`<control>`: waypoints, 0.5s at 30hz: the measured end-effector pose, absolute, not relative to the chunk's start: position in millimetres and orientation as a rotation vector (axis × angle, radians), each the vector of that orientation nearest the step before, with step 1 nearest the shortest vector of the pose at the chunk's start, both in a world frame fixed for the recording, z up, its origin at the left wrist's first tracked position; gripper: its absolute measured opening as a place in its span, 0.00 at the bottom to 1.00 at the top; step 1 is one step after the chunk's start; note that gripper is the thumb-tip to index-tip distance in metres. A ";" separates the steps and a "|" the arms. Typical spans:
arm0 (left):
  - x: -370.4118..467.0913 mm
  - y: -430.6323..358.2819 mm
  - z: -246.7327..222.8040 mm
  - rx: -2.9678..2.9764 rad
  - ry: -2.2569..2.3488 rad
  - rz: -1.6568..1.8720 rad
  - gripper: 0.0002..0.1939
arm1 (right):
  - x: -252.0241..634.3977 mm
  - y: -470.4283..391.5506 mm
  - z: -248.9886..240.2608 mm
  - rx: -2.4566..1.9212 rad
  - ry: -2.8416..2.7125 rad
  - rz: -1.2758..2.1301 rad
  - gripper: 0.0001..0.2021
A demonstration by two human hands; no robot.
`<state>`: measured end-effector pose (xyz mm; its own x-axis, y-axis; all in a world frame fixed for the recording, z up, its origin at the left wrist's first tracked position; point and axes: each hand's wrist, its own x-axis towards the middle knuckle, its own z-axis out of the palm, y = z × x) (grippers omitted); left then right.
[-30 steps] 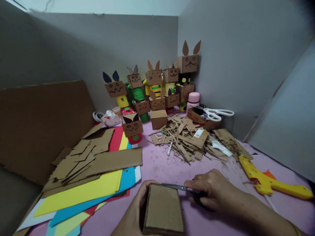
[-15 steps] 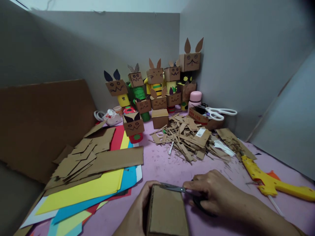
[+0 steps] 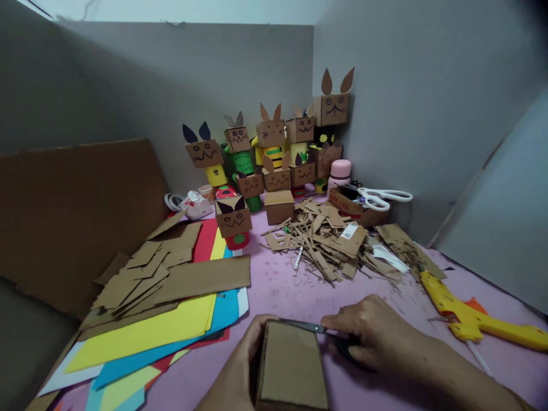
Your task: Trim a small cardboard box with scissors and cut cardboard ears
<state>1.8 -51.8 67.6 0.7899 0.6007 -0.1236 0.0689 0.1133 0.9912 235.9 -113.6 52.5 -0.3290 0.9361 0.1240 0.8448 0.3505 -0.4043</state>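
Right down at the bottom of the head view there's a small cardboard box [image 3: 293, 368], with the left hand [image 3: 244, 362] wrapped around its left side. Right hand [image 3: 368, 331] has its fingers curled round the dark handles of some scissors [image 3: 315, 328], blades lying along the box's far edge. Beyond that, a messy heap of cardboard scraps [image 3: 327, 242] on the pink table [image 3: 274, 294], yellow glue gun [image 3: 471, 321] off to the right

i read the cardboard box [image 3: 293, 365] as plain brown, the scissors [image 3: 316, 328] as grey-bladed and black-handled, and the tabletop [image 3: 274, 288] as pale purple. the glue gun [image 3: 466, 321] reaches me bright yellow, the sheets [image 3: 143, 333] yellow, blue, red and white. i also get a pink bottle [image 3: 341, 170] and a wavy-lined green tube [image 3: 243, 163].
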 end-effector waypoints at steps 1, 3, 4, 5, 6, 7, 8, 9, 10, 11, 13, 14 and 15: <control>1.7 -51.2 67.1 1.416 0.574 0.433 0.38 | 234.3 -113.3 51.4 -1.573 -2.250 0.413 0.10; 1.6 -49.4 65.3 1.400 0.545 0.454 0.38 | 231.6 -112.2 48.9 -1.587 -2.119 0.471 0.08; 1.5 -48.4 64.2 1.392 0.533 0.472 0.38 | 230.9 -111.4 47.5 -1.603 -2.024 0.484 0.07; 1.3 -47.4 63.0 1.382 0.521 0.485 0.38 | 230.7 -110.5 46.1 -1.623 -1.922 0.483 0.07; 0.8 -46.6 61.9 1.368 0.523 0.508 0.38 | 231.0 -109.5 44.8 -1.643 -1.826 0.468 0.09; -0.1 -46.0 60.8 1.340 0.527 0.533 0.38 | 231.7 -108.4 43.5 -1.668 -1.752 0.446 0.12; -1.6 -45.8 59.8 1.293 0.534 0.557 0.38 | 232.6 -107.3 42.4 -1.698 -1.708 0.426 0.15; -3.6 -45.9 58.7 1.222 0.541 0.577 0.38 | 233.5 -106.3 41.4 -1.730 -1.692 0.409 0.18; -6.3 -46.2 57.4 1.133 0.544 0.582 0.38 | 234.3 -105.2 40.5 -1.757 -1.689 0.395 0.20; -9.4 -46.5 55.6 1.032 0.544 0.576 0.38 | 235.0 -104.2 39.7 -1.776 -1.688 0.384 0.21; -16.4 -46.5 50.7 0.851 0.557 0.540 0.37 | 235.6 -102.1 38.0 -1.773 -1.665 0.368 0.23; -19.7 -46.0 47.7 0.786 0.568 0.527 0.35 | 235.6 -101.2 37.0 -1.749 -1.644 0.365 0.24; -22.4 -45.0 44.7 0.744 0.577 0.527 0.32 | 235.5 -100.3 35.9 -1.720 -1.620 0.369 0.25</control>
<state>-22.4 -45.0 44.7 0.7231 0.6254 -0.2933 -0.2365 0.6231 0.7455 235.5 -100.3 35.9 0.1641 0.9488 0.2699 0.7387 0.0631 -0.6711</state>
